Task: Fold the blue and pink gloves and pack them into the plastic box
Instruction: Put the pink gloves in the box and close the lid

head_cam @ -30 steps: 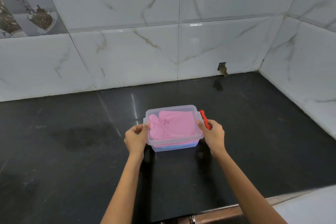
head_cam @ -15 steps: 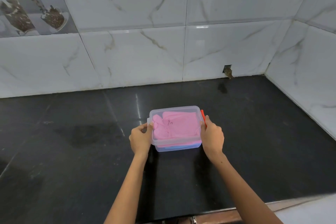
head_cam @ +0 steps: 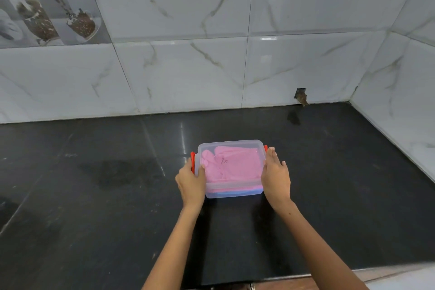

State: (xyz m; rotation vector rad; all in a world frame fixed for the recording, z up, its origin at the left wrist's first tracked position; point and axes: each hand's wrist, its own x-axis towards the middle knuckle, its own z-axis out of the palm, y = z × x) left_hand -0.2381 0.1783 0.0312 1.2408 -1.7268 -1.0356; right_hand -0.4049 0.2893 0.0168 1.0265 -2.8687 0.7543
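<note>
A clear plastic box with its lid on rests on the black counter. Folded pink gloves fill the top of it, and a strip of blue glove shows beneath at the front wall. Red latches sit at both short ends: the left latch and the right latch. My left hand clasps the left end with its thumb on the lid and its fingers over the left latch. My right hand presses flat against the right end, covering most of the right latch.
The black stone counter runs to marble-tiled walls at the back and right. A chipped hole marks the back wall's base. The counter's front edge lies close below my forearms.
The red latch on the left end has come into view under my left fingers. My right hand has slid over the right latch and flattened against that end. The box stays in place.
</note>
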